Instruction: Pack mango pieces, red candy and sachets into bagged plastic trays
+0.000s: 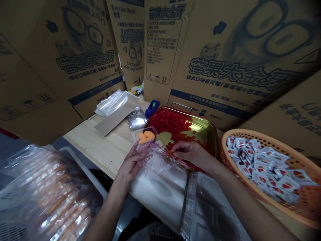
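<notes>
A stack of clear moulded trays [163, 197] lies nearest, just below the tin [208, 134], with a bin of bagged orange goods [42, 190] to the left of that stack. The left hand [130, 165] grips a clear tray [150, 157] at its edge and lifts it tilted over the tin's near corner, so its open cavities face the right hand. Two orange sweets [145, 136] sit in the tray's far end. The right hand [190, 154] reaches in from the tin's near side, its fingers [175, 149] pinched together at the tray; the view is dim there, so a red sweet may be between them, but I cannot tell. Loose red sweets [170, 122] lie heaped in the tin, within easy reach of that hand. A basket of white packets [265, 167] stands to the tin's right, a blue tape dispenser [152, 108] just behind it, and cartons [240, 57] rise beyond it.
</notes>
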Motion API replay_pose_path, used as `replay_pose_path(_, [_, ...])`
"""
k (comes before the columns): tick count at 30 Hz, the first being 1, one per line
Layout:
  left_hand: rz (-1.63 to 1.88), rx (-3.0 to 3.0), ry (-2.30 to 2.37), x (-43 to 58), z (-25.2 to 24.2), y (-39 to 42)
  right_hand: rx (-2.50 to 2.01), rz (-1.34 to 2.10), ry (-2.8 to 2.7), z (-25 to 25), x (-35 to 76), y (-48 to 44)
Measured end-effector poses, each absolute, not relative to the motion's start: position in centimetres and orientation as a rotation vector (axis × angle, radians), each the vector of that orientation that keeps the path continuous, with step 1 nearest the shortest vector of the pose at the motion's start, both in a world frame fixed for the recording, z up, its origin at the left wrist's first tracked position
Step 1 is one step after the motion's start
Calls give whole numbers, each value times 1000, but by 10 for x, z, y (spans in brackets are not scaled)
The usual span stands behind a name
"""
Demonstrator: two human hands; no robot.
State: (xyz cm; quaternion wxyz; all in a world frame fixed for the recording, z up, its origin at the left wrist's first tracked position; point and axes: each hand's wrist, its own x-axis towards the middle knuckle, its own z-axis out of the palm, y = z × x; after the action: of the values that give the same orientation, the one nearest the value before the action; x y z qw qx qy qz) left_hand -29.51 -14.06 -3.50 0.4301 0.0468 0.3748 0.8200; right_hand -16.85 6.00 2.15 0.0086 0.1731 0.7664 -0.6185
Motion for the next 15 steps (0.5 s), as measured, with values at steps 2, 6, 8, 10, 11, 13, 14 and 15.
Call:
replay_pose_path(2, [2051, 120, 931, -295, -36, -140, 510, -1918, 2379, 20, -174, 52])
replay_pose_path(6, [2048, 103, 941, -295, -35, -139, 602, -1853, 2422, 17, -177, 53])
replay_pose_path(8, [2049, 97, 936, -294, -33, -138, 669, -1849, 2433, 19, -175, 54])
replay_pose_path(10, [2055, 79, 936, -294, -32, -138, 671, -1889, 2431, 22, -176, 50])
replay_pose_path(11, [2056, 66, 939, -294, -32, -137, 633, -1912, 2430, 24, -177, 46])
replay_pose_path(13, [2056, 48, 942, -294, -32, -137, 497, -1925, 2460, 27, -181, 32])
replay_pose_path(14, [2060, 48, 938, -294, -32, -137, 414, -1910, 2499, 28, -184, 25])
replay_pose_path(15, [2067, 53, 932, -294, -33, -137, 325, -1873, 2553, 28, -187, 16])
